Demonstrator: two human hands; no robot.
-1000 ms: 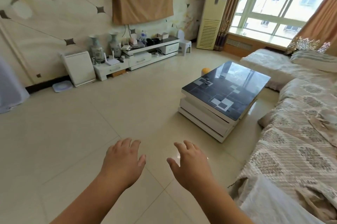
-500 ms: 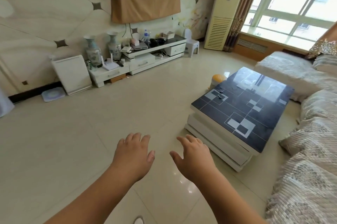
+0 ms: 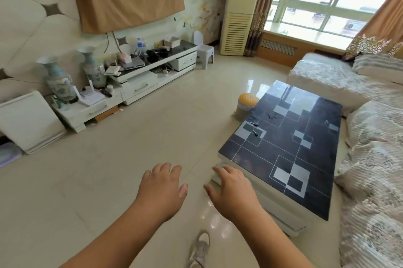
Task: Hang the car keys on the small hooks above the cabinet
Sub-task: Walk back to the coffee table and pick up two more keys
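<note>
left hand (image 3: pixel 160 191), right hand (image 3: pixel 232 192): spread, nothing held | keys (image 3: pixel 255 132) small on dark surface (image 3: pixel 283 154) | risk: one overlooked; hooks unseen

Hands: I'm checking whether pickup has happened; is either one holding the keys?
No, the left hand and right hand are both open and empty above the floor.

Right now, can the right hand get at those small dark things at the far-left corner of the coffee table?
Probably not yet. The right hand, open and empty, hovers near the coffee table's near corner, while the small dark items, possibly the keys, lie well beyond it. Nothing blocks the tabletop between them; a step forward should suffice.
</note>
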